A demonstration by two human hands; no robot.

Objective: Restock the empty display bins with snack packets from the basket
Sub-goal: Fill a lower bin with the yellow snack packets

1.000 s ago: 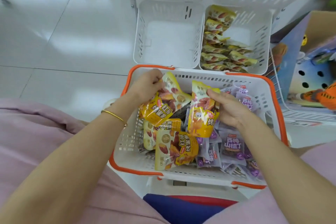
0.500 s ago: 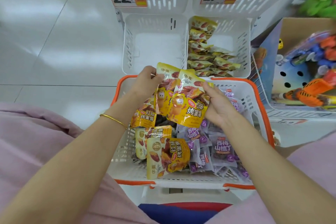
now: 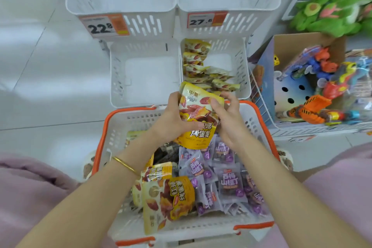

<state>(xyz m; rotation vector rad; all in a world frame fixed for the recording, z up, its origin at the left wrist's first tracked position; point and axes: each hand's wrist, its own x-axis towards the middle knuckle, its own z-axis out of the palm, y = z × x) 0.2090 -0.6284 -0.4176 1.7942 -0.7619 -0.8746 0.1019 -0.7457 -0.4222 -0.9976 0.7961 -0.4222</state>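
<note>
Snack packets [image 3: 198, 110], a yellow bunch of them, are up in the air right over the far rim of the basket [image 3: 106, 127], gripped from both sides! The left hand [image 3: 173, 123] wraps the bunch's left edge, thumb pressed across the front. The right hand [image 3: 229, 119] pinches the other edge, thumb on the face, fingers curled behind.

Inside the basket, more yellow packets [image 3: 167, 197] lie at the near-left side, and purple packets [image 3: 229, 183] crowd the near-right side. Just beyond the basket's far rim sits the empty bin [image 3: 145, 78], its white floor bare. Beyond the basket's far-right corner, the second bin [image 3: 239, 70] holds a row of yellow packets. Further beyond the basket hang two price tags, 22.8 [image 3: 104, 26] and 27.6 [image 3: 205, 19]. Off the basket's right side stands a cardboard box of toys [image 3: 314, 78].
</note>
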